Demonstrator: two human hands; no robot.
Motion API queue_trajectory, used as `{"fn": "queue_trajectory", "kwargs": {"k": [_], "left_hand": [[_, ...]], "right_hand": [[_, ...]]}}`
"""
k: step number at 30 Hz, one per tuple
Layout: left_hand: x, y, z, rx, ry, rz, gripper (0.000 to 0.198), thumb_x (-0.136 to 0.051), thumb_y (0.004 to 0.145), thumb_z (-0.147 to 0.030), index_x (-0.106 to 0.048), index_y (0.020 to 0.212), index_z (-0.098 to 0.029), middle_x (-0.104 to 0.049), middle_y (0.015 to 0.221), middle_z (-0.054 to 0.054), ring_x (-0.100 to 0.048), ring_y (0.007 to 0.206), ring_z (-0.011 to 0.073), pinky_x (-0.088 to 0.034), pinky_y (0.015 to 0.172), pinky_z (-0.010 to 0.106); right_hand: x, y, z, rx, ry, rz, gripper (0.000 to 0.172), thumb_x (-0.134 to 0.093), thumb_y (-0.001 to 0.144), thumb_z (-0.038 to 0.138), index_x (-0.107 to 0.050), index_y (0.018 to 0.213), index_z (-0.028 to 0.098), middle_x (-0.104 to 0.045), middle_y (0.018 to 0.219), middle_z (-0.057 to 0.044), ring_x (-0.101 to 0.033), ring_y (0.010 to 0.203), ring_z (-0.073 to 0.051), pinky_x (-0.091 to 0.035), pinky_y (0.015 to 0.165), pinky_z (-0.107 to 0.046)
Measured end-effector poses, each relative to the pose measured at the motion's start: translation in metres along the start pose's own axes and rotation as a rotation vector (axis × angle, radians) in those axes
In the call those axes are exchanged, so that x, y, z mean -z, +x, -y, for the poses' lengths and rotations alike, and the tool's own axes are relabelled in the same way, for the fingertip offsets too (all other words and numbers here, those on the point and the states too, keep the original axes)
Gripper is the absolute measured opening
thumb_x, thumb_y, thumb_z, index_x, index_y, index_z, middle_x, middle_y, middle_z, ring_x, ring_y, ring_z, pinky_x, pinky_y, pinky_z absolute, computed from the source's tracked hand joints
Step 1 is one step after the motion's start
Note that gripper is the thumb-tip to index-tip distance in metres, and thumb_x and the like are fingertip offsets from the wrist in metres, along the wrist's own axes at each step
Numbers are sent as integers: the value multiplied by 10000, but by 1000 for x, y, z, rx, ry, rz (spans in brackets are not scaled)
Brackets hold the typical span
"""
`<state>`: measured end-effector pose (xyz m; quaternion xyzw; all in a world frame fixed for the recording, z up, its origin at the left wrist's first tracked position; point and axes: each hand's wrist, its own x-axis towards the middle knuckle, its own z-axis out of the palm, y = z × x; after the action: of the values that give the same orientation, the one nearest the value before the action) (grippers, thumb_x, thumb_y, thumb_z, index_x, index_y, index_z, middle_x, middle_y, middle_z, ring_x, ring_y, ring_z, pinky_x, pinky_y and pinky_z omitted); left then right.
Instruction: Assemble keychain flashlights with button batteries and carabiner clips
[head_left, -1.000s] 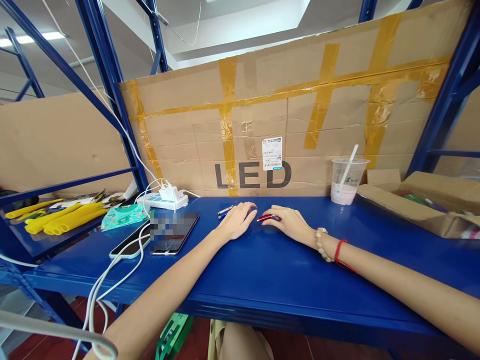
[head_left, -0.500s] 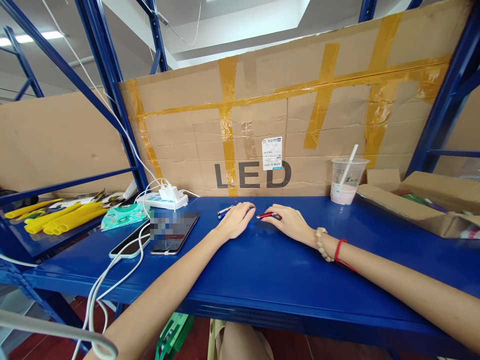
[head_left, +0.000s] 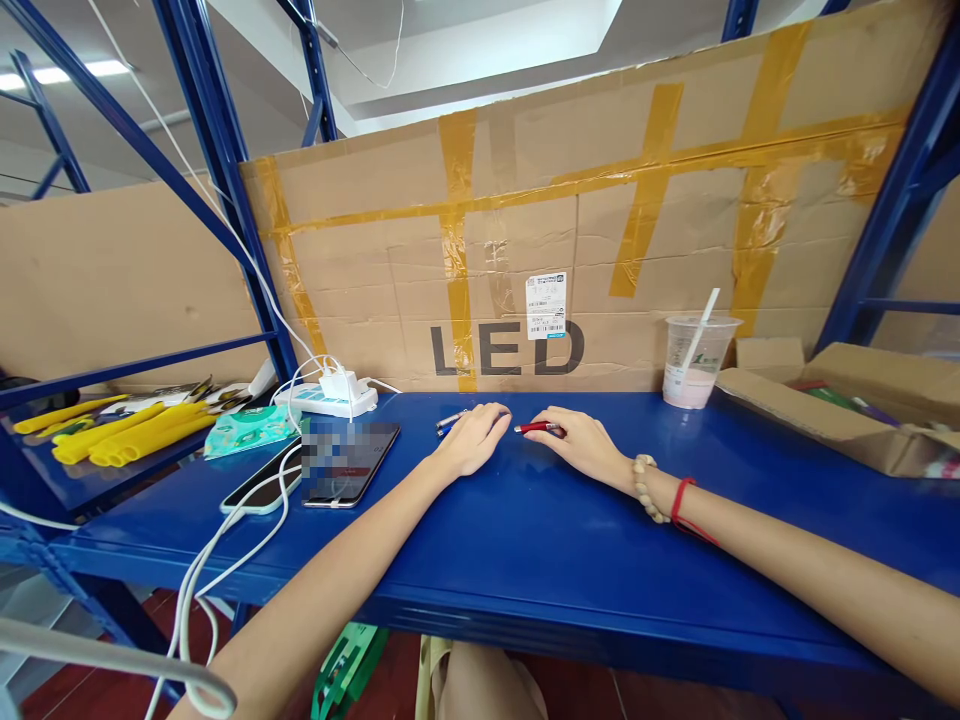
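My left hand (head_left: 474,440) rests on the blue tabletop with its fingers curled down over pens. The silver-and-blue ends of the pens (head_left: 448,424) stick out to its left; the rest is hidden beneath the hand. Across a small gap, my right hand (head_left: 583,442) has its fingers bent around a red pen (head_left: 532,427), which lies low at the table surface and points left. A beaded bracelet (head_left: 648,488) and a red cord (head_left: 682,505) circle the right wrist.
Left of my left arm lie a tablet-like device (head_left: 356,470), a phone (head_left: 259,490), white cables and a power strip (head_left: 330,400). A plastic cup with a straw (head_left: 694,365) and an open carton (head_left: 832,425) stand right. A large cardboard sheet (head_left: 360,290) rises behind.
Both hands and the pens stay in place on the table. Only a very slight shift of the camera view shows.
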<state>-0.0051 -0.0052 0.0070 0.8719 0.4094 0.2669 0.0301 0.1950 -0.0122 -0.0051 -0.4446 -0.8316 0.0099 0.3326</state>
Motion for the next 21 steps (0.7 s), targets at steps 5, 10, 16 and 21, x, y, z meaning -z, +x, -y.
{"fn": "queue_trajectory", "kwargs": {"k": [5, 10, 16, 21], "left_hand": [[0, 0, 1, 9, 2, 4, 345, -200, 938, -388, -484, 1050, -227, -575, 1081, 21, -498, 1031, 177, -366, 948, 353], [1, 0, 0, 12, 8, 10, 338, -207, 937, -384, -487, 1047, -230, -577, 1082, 21, -500, 1031, 177, -366, 951, 355], [0, 0, 1, 8, 8, 14, 338, -209, 937, -389, -486, 1051, -233, -578, 1079, 17, -501, 1032, 177, -365, 952, 358], [0, 0, 1, 5, 11, 11, 344, -206, 936, -393, -491, 1044, -232, -580, 1076, 18, -502, 1030, 179, -364, 952, 361]], "right_hand": [[-1, 1, -1, -6, 8, 4, 338, -402, 866, 509, -627, 862, 257, -621, 831, 6, -533, 659, -127, -353, 575, -250], [-2, 1, -3, 4, 19, 7, 327, -414, 862, 505, -636, 882, 266, -622, 844, 6, -537, 668, -127, -359, 584, -250], [-1, 1, -3, -4, 23, 22, 323, -415, 864, 501, -638, 895, 269, -621, 854, 11, -536, 676, -124, -363, 595, -253], [-1, 1, -2, 1, 29, 14, 334, -408, 866, 506, -635, 885, 262, -621, 855, 9, -536, 675, -123, -367, 593, -255]]}}
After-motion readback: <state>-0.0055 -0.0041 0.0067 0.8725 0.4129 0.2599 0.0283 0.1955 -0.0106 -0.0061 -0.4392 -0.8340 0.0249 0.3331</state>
